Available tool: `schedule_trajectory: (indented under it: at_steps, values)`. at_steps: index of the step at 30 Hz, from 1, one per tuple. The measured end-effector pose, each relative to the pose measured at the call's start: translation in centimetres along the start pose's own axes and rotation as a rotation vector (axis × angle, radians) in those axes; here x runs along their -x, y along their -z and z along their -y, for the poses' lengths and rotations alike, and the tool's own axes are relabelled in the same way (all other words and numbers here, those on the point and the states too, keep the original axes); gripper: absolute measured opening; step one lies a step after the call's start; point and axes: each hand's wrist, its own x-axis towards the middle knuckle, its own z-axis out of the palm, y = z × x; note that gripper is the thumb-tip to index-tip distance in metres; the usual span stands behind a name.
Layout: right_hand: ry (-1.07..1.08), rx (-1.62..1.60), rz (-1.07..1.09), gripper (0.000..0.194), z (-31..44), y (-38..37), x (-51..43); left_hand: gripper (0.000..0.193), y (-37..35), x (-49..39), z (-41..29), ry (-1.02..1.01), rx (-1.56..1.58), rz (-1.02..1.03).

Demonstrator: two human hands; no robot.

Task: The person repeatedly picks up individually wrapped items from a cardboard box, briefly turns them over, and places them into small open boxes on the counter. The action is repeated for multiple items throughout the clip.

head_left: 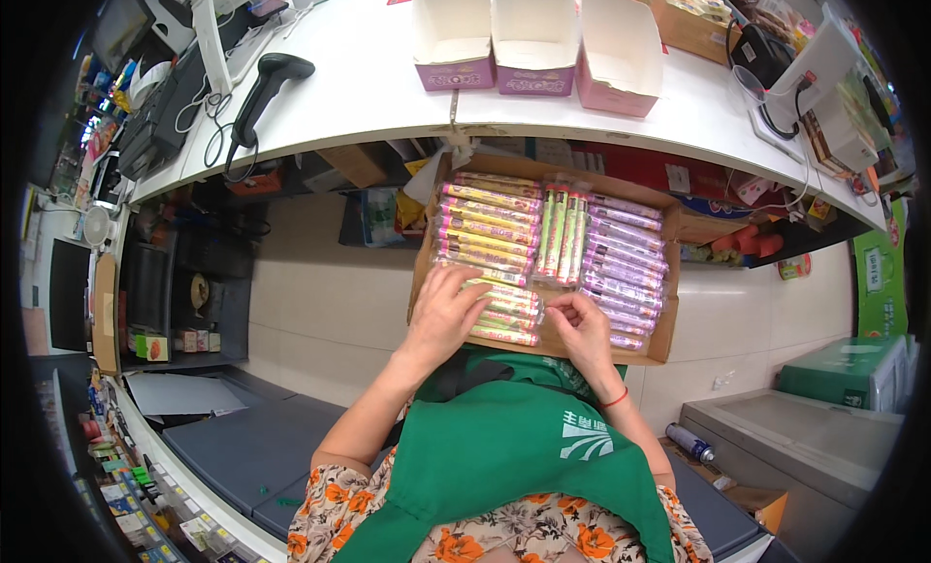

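Observation:
An open cardboard tray [420, 272] in front of me holds rows of stick-shaped candy packs in clear wrappers. My left hand [445, 310] lies over the near-left part, its thumb and fingers curled on a pack of light-green sticks [509, 308]. At that pack's right end, my right hand [584, 332] pinches the clear wrapper between thumb and fingertip. Behind the left hand are yellow sticks [487, 236]. In the middle, a green-and-red pack [560, 236] stands lengthwise. Purple sticks [624, 272] fill the right side. My palm hides part of the left row.
On the white counter [349, 105] beyond the tray stand several open paper display boxes [534, 72]. A black barcode scanner [262, 97] with a cable lies to the left. A green box [836, 370] and a spray can [689, 443] are at the right.

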Motion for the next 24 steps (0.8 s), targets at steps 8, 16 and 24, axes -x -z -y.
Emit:
schedule_trajectory:
  at_steps: [8, 16, 24]
  values:
    - [-0.008, -0.106, 0.143, 0.007, -0.5, 0.7, 0.4, 0.020, -2.8, 0.3, -2.7, 0.067, 0.069, 0.119]
    - [-0.088, -0.106, 0.215, 0.007, 0.0, 2.5, 0.5, 0.019, -3.3, 0.7, -4.7, 0.099, 0.066, 0.117]
    - [-0.036, -0.081, 0.118, 0.009, -0.4, 0.4, 0.2, 0.019, -3.3, 0.9, -2.2, 0.082, 0.126, 0.128]
